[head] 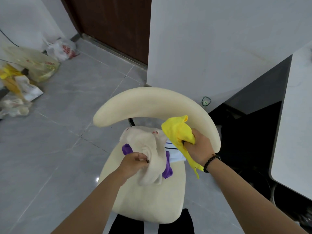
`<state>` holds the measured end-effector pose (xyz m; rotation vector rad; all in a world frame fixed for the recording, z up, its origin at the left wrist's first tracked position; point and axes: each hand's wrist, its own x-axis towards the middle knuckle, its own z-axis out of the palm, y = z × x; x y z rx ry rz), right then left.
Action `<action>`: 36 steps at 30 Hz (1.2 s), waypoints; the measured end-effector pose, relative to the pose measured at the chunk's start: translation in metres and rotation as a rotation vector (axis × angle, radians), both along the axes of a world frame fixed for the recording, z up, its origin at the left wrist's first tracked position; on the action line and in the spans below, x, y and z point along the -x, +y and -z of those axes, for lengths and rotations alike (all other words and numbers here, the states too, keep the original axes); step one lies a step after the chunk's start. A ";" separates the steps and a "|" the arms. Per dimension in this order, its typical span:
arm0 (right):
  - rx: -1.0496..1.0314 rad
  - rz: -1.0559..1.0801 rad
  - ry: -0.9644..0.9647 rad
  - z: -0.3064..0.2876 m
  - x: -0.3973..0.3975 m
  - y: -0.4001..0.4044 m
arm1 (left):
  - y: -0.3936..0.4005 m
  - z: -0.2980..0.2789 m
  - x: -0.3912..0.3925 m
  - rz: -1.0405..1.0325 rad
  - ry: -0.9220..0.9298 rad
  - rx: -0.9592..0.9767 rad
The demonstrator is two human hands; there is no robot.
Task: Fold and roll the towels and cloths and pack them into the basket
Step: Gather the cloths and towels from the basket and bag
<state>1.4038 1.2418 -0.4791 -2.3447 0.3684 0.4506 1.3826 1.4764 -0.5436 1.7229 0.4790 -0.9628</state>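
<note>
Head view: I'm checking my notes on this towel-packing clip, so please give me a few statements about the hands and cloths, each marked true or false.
1. The right hand grips a yellow cloth. True.
2. The left hand is open and holds nothing. False: it grips a cream towel.
3. The cloths lie on the seat of a cream chair. True.
4. A purple cloth lies on top of the cream towel. False: it shows from under the towel.
5. A basket stands on the chair seat. False: no basket is in view.
6. The right wrist wears a dark bead bracelet. True.
</note>
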 end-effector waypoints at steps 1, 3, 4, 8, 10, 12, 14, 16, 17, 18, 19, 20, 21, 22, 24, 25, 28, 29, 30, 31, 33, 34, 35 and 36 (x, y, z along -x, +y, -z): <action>-0.009 -0.014 -0.004 0.002 0.000 0.001 | -0.001 0.002 0.000 -0.003 -0.009 -0.023; -0.032 -0.038 -0.003 0.004 -0.001 0.003 | 0.000 0.006 0.000 -0.120 0.008 -0.065; -0.048 -0.043 -0.009 0.006 -0.001 0.005 | 0.002 0.008 0.000 -0.194 0.031 -0.062; -0.101 -0.037 -0.137 0.025 0.003 0.018 | 0.009 0.011 -0.003 -0.329 0.068 -0.032; -0.092 -0.087 -0.172 0.041 0.008 0.031 | 0.013 0.011 -0.003 -0.402 0.070 0.012; -0.031 -0.189 -0.125 0.062 0.014 0.047 | 0.020 0.013 -0.001 -0.444 0.063 0.018; 0.056 -0.344 0.006 0.088 0.020 0.063 | 0.027 0.015 0.001 -0.469 0.063 0.013; 0.183 -0.496 0.245 0.115 0.027 0.071 | 0.034 0.016 0.003 -0.485 0.071 0.014; 0.223 -0.558 0.350 0.124 0.030 0.072 | 0.037 0.015 0.004 -0.496 0.073 0.017; 0.245 -0.603 0.419 0.130 0.033 0.073 | 0.040 0.014 0.005 -0.508 0.074 0.021; 0.255 -0.633 0.459 0.134 0.036 0.073 | 0.043 0.014 0.006 -0.519 0.074 0.022; 0.259 -0.649 0.473 0.136 0.037 0.073 | 0.047 0.013 0.007 -0.526 0.074 0.022; 0.263 -0.657 0.472 0.136 0.037 0.073 | 0.049 0.011 0.007 -0.533 0.074 0.022; 0.266 -0.661 0.455 0.133 0.036 0.073 | 0.052 0.009 0.007 -0.537 0.074 0.025; 0.249 -0.630 0.417 0.121 0.031 0.073 | 0.056 0.003 0.006 -0.536 0.073 0.041; 0.226 -0.591 0.394 0.112 0.029 0.073 | 0.058 -0.002 0.006 -0.533 0.068 0.051; 0.124 -0.421 0.275 0.080 0.026 0.071 | 0.061 -0.019 0.004 -0.509 0.037 0.082; 0.094 -0.352 0.224 0.069 0.027 0.071 | 0.060 -0.027 0.003 -0.494 0.021 0.095; 0.061 -0.281 0.173 0.057 0.029 0.071 | 0.059 -0.036 0.003 -0.473 0.004 0.111; 0.018 -0.206 0.126 0.044 0.031 0.072 | 0.058 -0.046 0.002 -0.452 -0.014 0.128; -0.075 -0.067 0.047 0.018 0.038 0.075 | 0.055 -0.066 -0.001 -0.422 -0.052 0.157; -0.110 -0.017 0.013 0.004 0.041 0.076 | 0.053 -0.077 -0.002 -0.406 -0.071 0.169; -0.136 0.017 -0.023 -0.009 0.044 0.077 | 0.052 -0.086 -0.002 -0.385 -0.088 0.180; -0.153 0.038 -0.058 -0.022 0.047 0.078 | 0.050 -0.097 -0.003 -0.355 -0.107 0.191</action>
